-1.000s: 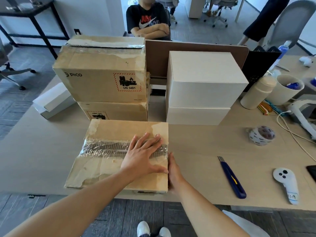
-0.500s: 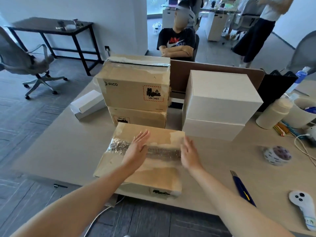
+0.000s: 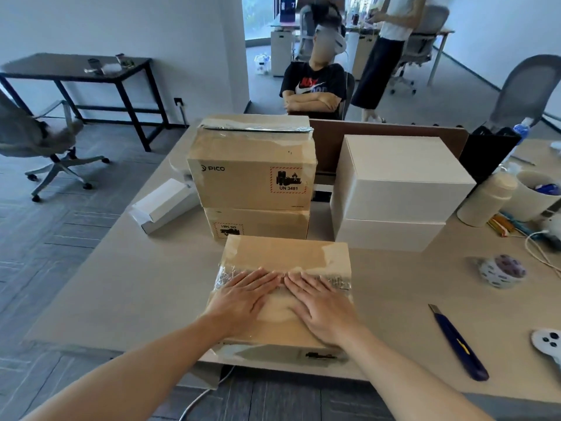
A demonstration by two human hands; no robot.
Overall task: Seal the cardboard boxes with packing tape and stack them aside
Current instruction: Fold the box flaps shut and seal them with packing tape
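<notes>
A brown cardboard box lies at the near edge of the table, with a strip of clear packing tape across its top. My left hand and my right hand both press flat on the box top, fingers straight, fingertips almost meeting over the tape. Behind it stand two stacked brown taped boxes, the upper one marked PICO. A roll of patterned tape lies to the right on the table.
Two stacked white boxes stand at the back right. A small white box lies at the left. A blue utility knife, a white controller, a bottle and a cup are at the right. A person sits beyond the divider.
Both hands have come down flat onto the middle of the box top; my right hand moved in from the box's right side. The camera has tilted up.
</notes>
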